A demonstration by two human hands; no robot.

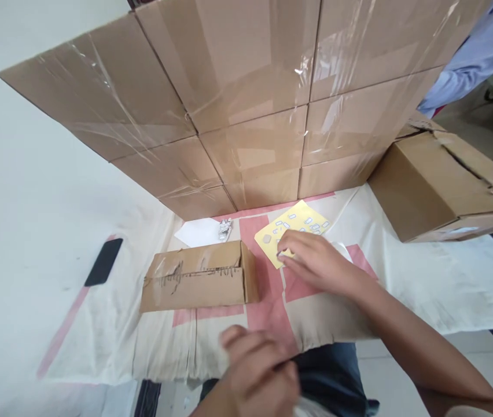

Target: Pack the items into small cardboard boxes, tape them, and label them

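Note:
A yellow sheet (292, 215) lies on the cloth, dotted with several small pale rectangles and one beige piece (267, 238). My right hand (316, 260) is over its near edge, thumb and forefinger pinched together. Something small and pale may be at those fingertips, too small to name. Part of a white round-edged item (342, 250) shows behind that wrist. Nearer to me, my left hand (259, 370) is raised in front of the table edge. It is blurred, with its fingers curled in; what they hold, if anything, is hidden.
A closed cardboard box (194, 281) lies left of the sheet. Behind it are white paper (198, 233) and a crumpled silvery bit (224, 229). A taped cardboard wall (255, 127) stands at the back. Another carton (446, 185), a person's sleeve (467, 69) and a black flat object (104, 262) flank it.

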